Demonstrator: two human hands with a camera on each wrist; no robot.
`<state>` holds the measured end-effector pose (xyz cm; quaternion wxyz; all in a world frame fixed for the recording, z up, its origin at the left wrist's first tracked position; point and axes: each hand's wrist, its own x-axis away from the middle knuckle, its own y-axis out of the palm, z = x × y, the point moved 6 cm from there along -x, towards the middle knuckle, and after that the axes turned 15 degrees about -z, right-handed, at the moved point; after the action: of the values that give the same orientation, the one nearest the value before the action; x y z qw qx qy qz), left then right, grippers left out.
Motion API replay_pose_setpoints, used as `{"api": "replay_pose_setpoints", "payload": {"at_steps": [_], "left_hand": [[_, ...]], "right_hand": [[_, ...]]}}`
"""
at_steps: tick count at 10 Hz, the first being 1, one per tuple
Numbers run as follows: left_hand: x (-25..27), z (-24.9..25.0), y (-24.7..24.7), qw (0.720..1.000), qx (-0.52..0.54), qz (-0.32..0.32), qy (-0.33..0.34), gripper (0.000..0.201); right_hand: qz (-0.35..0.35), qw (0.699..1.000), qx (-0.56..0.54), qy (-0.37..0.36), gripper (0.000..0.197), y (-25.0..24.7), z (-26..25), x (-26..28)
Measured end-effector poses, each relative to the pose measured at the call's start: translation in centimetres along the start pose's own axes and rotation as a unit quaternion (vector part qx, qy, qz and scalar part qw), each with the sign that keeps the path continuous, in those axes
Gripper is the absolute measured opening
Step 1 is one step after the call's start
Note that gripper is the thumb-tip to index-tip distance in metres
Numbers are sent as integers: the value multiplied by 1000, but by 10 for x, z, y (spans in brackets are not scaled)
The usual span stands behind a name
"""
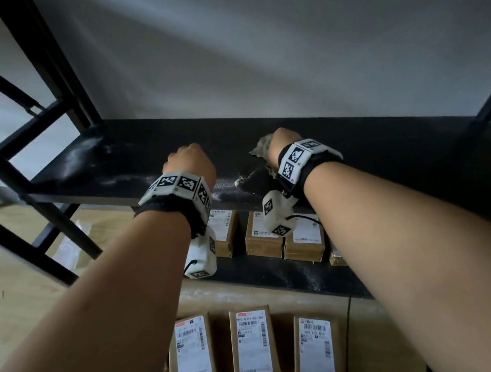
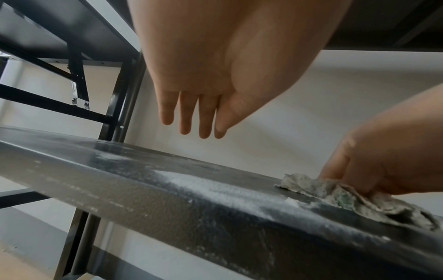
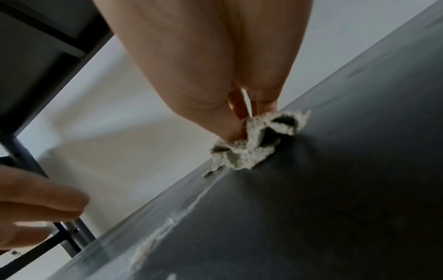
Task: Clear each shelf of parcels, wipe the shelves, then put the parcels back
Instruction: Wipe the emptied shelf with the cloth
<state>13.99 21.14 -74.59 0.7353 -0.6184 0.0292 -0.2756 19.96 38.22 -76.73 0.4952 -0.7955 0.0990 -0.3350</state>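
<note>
Head view, right hand (image 1: 284,143) pinching rag (image 1: 259,149) on shelf (image 1: 128,157), left hand (image 1: 190,165) fingers straight, empty

Count, field tally. Hands: two, the left hand (image 1: 189,162) and the right hand (image 1: 282,140). Cloth (image 1: 259,149): one, grey, crumpled. Parcels on the floor in front: three, the left floor parcel (image 1: 192,353), the middle floor parcel (image 1: 253,344) and the right floor parcel (image 1: 316,352). Parcels on the lower shelf (image 1: 281,278): at least four partly visible; more may be hidden by the arms. Shelf boards seen: two, the upper shelf (image 1: 128,157) included. Wrist cameras: two.
</note>
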Motion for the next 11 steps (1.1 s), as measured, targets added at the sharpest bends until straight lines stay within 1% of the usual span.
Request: {"api": "replay_pose_setpoints", "payload": {"at_steps": [1, 2, 3, 4, 5, 6, 7, 8, 9, 10, 11], "left_hand": [[-9, 2, -3, 1000, -2, -3, -1, 44], [-18, 9, -3, 1000, -1, -7, 1, 44], [-25, 16, -6, 1000, -1, -4, 10, 45], [-37, 24, -11, 1000, -2, -3, 23, 45], [-48, 27, -13, 1000, 2, -3, 22, 44], [-61, 29, -13, 1000, 1, -10, 19, 45], [-74, 29, -14, 1000, -13, -15, 15, 44], [-80, 29, -14, 999, -20, -19, 17, 40], [-83, 30, -13, 999, -21, -18, 17, 38], [-84, 28, -13, 1000, -17, -19, 14, 41], [-80, 28, -13, 1000, -14, -18, 14, 42]], "right_hand": [[-77, 997, 15, -4, 52, 9, -18, -32], [-75, 997, -6, -15, 41, 0, -10, -12], [-15, 996, -85, 9, 29, -10, 6, -38], [57, 990, -128, 12, 34, -44, 31, -48], [65, 996, -36, 55, 45, -55, 43, -61], [0, 982, 171, 79, 56, -47, 40, -88], [11, 982, 183, 49, 59, -52, 16, -91], [8, 970, 241, -15, 53, -55, -8, -88], [-21, 984, 176, -5, 45, -51, -14, -93], [-49, 985, 165, -22, 35, -44, -20, -111], [-69, 995, -49, -44, 40, -45, -12, -90]]}}
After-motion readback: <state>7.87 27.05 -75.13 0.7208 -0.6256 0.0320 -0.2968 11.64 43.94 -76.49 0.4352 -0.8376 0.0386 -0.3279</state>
